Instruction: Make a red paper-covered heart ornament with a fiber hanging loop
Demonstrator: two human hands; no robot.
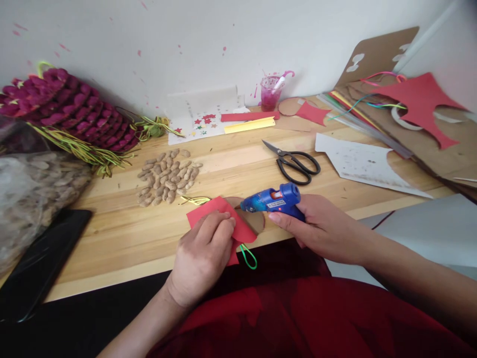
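Observation:
My right hand is wrapped round a blue hot glue gun, its nozzle pointing left. The nozzle tip is close to a round cardboard disc; whether it touches cannot be made out. My left hand is closed on a folded piece of red paper that partly covers the disc. A green cord loop sticks out below the paper. Yellow and dark threads show beyond its far edge.
Black-handled scissors lie beyond the glue gun. Peanuts are heaped at centre left. A phone, a bag of peanuts and a magenta peanut craft occupy the left. Red paper scraps and cardboard lie at right.

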